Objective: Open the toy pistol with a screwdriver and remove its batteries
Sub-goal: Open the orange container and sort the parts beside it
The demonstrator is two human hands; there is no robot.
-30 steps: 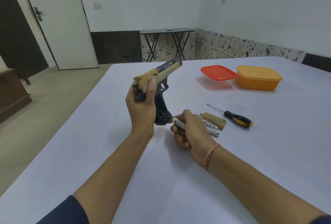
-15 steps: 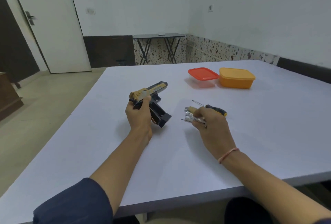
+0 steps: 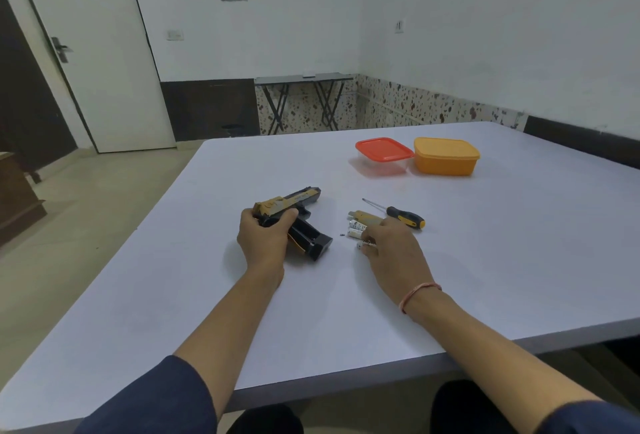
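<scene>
Toy pistol (image 3: pixel 298 199), tan over black, lies on the pale table (image 3: pixel 485 246) in my left grip (image 3: pixel 265 243); right grip (image 3: pixel 391 253) pinches a battery (image 3: pixel 363 245) beside it.

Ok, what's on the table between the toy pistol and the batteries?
Head view: one tiny dark piece, possibly a screw, lies between the toy pistol and the batteries; the rest of that table stretch is bare.

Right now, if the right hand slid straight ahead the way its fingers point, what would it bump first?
Probably the batteries lying just past the fingers of the right hand; the tan cover sits a little beyond them. Depth is hard to judge.
</scene>
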